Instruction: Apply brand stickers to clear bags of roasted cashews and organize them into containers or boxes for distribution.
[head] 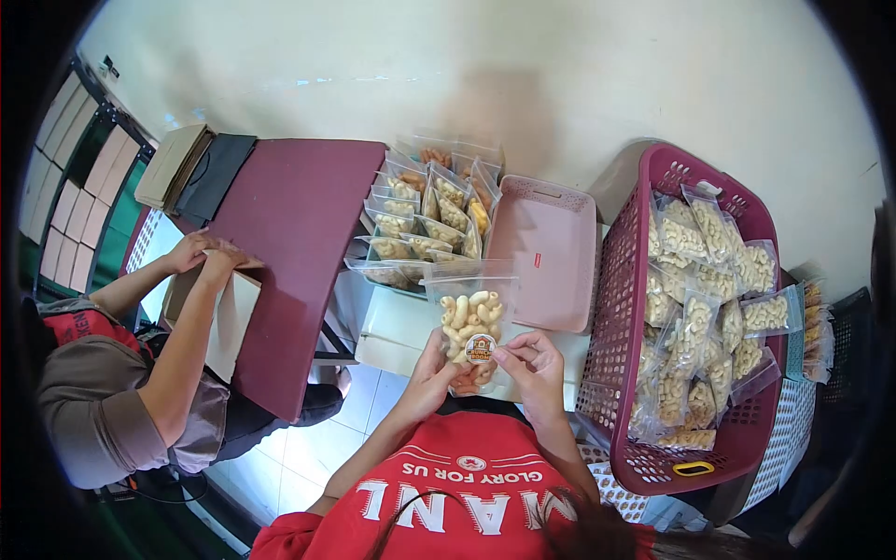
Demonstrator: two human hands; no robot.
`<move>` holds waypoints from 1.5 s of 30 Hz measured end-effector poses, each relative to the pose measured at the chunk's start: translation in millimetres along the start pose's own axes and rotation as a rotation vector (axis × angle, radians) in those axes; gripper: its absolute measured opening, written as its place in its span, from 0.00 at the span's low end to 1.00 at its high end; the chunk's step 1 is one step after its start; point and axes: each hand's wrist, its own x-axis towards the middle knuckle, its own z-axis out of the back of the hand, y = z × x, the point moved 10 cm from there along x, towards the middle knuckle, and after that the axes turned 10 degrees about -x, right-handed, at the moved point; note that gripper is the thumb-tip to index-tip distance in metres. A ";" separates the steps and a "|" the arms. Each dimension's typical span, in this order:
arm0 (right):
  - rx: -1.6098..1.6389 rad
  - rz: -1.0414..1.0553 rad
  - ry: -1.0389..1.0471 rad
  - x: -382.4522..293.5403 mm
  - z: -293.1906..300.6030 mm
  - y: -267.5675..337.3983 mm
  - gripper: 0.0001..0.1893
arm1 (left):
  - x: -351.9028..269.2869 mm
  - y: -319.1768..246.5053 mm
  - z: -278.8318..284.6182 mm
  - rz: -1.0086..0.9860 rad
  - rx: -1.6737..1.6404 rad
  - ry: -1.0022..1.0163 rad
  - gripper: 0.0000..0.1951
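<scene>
A clear plastic zip pouch (476, 308) of curved macaroni-like snacks, pale ones above and orange ones at the bottom, is held up in front of my chest. My left hand (432, 374) grips its lower left side, the thumb lying across the front. On the pouch's front is a round printed sticker (481, 348). My right hand (535, 371) has its thumb and a finger at the sticker's right edge; whether they pinch it or press it down cannot be made out.
Beyond the pouch, a basket of filled pouches (427, 217) adjoins a pink plastic tray (542, 259). A maroon laundry basket (616, 336) of snack pouches stands at right. At left, a person (119, 392) handles a cardboard box (234, 322) at a maroon table (301, 210).
</scene>
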 end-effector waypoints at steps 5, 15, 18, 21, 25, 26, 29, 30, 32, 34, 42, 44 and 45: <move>-0.008 0.005 -0.005 2.3 -7.5 -0.3 0.09 | -0.3 -1.6 8.0 -0.045 -0.031 -0.035 0.22; -0.098 0.054 0.014 6.4 -15.1 -1.0 0.10 | 1.9 -9.7 12.4 -0.083 -0.041 -0.038 0.25; -0.120 0.081 0.019 6.3 -17.7 3.3 0.10 | 0.9 -6.7 15.2 -0.062 -0.054 -0.055 0.24; -0.146 0.081 0.023 6.0 -17.3 3.6 0.10 | 1.1 -13.6 11.5 -0.137 -0.021 -0.040 0.23; -0.150 0.076 0.006 4.8 -15.5 5.7 0.10 | 0.0 -20.3 6.6 -0.204 0.011 -0.039 0.22; -0.150 0.076 0.005 4.3 -14.7 5.9 0.10 | -0.6 -20.5 5.6 -0.203 0.012 -0.038 0.22; -0.152 0.097 -0.001 1.9 -11.0 7.1 0.10 | -1.5 -16.5 1.8 -0.172 0.036 -0.029 0.22; -0.144 0.100 -0.001 0.9 -9.6 6.7 0.10 | -1.6 -15.8 0.4 -0.181 0.036 -0.025 0.22; -0.133 0.103 -0.003 -1.5 -6.5 6.9 0.10 | -2.6 -13.8 -1.4 -0.188 0.038 -0.019 0.22; -0.147 0.109 -0.002 -4.1 -3.8 8.0 0.10 | -4.3 -8.0 -1.9 -0.154 0.086 -0.019 0.23; -0.122 0.123 -0.018 -16.1 8.8 3.5 0.10 | -14.1 9.8 -10.0 -0.041 0.025 -0.037 0.22; -0.125 0.124 -0.022 -19.1 11.6 2.6 0.10 | -16.3 14.7 -11.4 -0.013 0.024 -0.050 0.22; -0.126 0.130 -0.020 -20.7 12.2 2.8 0.10 | -17.1 12.6 -12.6 -0.062 0.041 -0.046 0.22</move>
